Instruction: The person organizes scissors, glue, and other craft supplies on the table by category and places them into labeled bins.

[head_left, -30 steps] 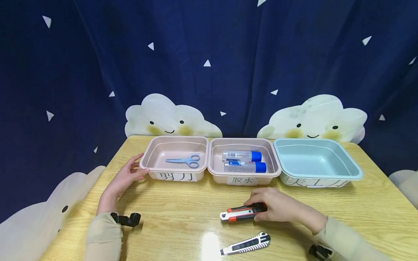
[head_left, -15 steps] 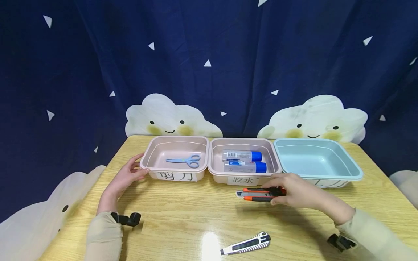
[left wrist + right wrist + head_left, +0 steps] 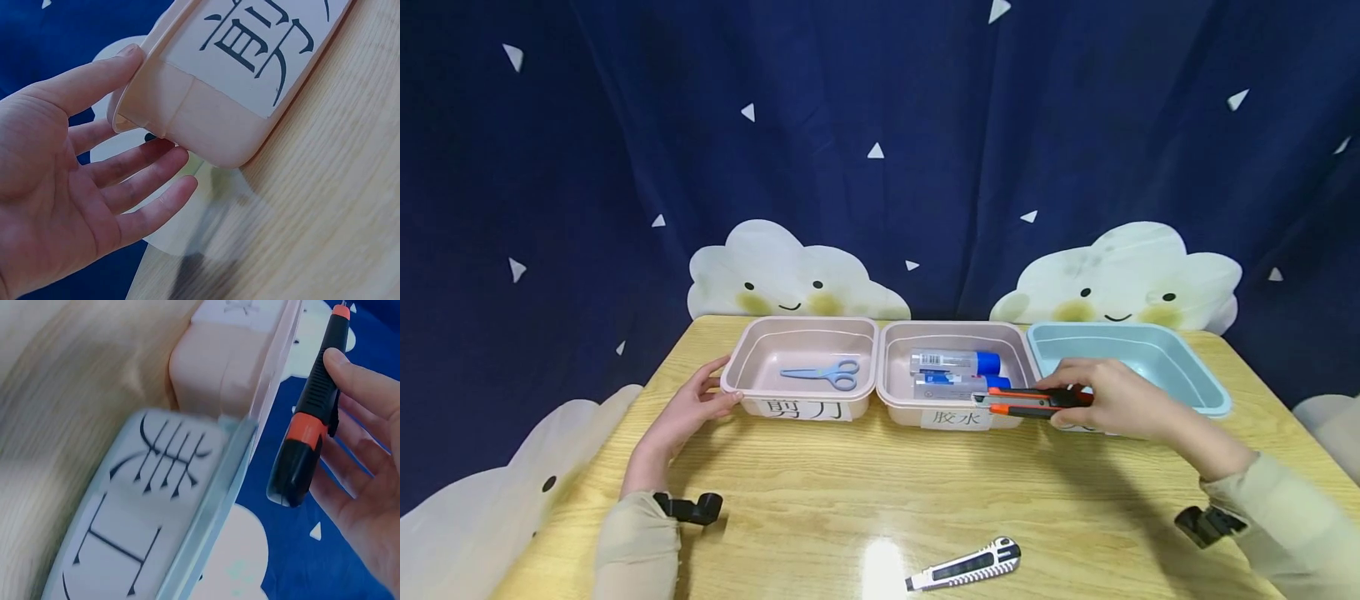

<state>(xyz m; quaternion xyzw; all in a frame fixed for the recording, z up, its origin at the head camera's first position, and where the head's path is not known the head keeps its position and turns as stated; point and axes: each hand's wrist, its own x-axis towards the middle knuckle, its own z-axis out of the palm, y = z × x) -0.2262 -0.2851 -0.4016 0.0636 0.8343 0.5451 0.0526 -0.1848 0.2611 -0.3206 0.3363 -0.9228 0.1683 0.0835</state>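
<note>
My right hand (image 3: 1108, 398) pinches a black-and-red utility knife (image 3: 1030, 402) between thumb and fingers. In the head view it is over the front rims of the middle and blue bins; in the right wrist view the knife (image 3: 306, 425) is clear of the blue bin's labelled wall (image 3: 187, 506). At the far left, my left hand (image 3: 688, 410) rests on the corner of the left pink bin (image 3: 808, 392), its thumb on the rim and its fingers fairly straight beside the wall (image 3: 206, 125). A white-and-black utility knife (image 3: 966, 568) lies on the table near the front.
Blue scissors (image 3: 827, 373) lie in the left bin. The middle pink bin (image 3: 898, 400) holds two clear glue bottles (image 3: 951, 362) with blue caps. The blue bin (image 3: 1180, 358) stands at the right, partly hidden by my right hand. A dark blue curtain (image 3: 880, 83) hangs behind the table.
My right hand has lifted the black-and-red utility knife off the table and carried it away from me and rightward, up to the bins. My left hand has stayed in place.
</note>
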